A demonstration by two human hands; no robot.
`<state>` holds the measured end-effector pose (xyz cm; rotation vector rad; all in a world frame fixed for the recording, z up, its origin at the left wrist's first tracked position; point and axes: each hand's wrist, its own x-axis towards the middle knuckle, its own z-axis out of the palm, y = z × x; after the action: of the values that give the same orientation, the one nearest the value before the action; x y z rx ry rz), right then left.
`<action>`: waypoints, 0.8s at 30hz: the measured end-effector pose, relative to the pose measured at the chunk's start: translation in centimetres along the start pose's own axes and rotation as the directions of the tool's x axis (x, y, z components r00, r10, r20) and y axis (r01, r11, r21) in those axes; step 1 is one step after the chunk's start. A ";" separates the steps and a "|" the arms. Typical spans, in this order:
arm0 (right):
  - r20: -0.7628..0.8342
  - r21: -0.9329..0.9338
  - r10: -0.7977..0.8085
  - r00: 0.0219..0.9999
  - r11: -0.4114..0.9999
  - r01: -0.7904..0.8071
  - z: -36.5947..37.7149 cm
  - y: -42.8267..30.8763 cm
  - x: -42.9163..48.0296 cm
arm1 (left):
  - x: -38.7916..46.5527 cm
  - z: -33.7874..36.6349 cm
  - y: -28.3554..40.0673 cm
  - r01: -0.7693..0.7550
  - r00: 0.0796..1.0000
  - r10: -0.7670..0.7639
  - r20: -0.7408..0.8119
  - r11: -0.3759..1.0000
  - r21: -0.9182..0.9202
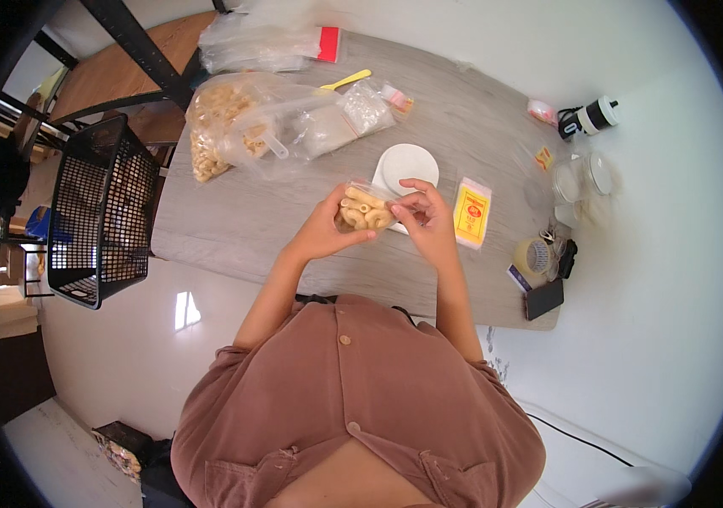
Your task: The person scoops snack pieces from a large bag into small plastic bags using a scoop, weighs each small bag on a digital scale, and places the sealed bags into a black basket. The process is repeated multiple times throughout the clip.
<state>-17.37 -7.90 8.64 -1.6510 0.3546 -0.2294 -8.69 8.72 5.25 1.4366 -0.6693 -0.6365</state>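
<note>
A small clear plastic bag of curved, tube-shaped snacks point(364, 213) is held over the table's near half. My left hand point(326, 227) grips its left side, thumb along the bottom. At its right edge, my right hand point(425, 219) pinches the plastic between thumb and index finger, other fingers raised. Just beyond the hands lies a white kitchen scale point(409, 170) with a round top, partly hidden by them. To the right is a yellow and white packet point(472, 213). A large clear bag of similar snacks point(228, 120) rests at the back left.
A wooden table point(209, 222) holds clear plastic bags point(342, 124), a yellow spoon point(352, 79), lidded jars point(568, 181), a tape roll point(531, 256) and a phone point(544, 299). A black plastic basket point(98, 209) stands left of it, near a metal-framed shelf point(136, 47). A wall borders the right side.
</note>
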 end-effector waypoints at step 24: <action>-0.504 0.158 0.207 0.839 0.977 -0.146 -8.4 15.0 7.8 | -0.4 -1.2 -2.1 0.022 0.926 0.099 -0.364 0.949 0.314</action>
<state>-14.54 -19.74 -5.75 -1.4125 0.8856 -0.5500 -8.04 9.79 3.07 1.7770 -0.5043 -0.2112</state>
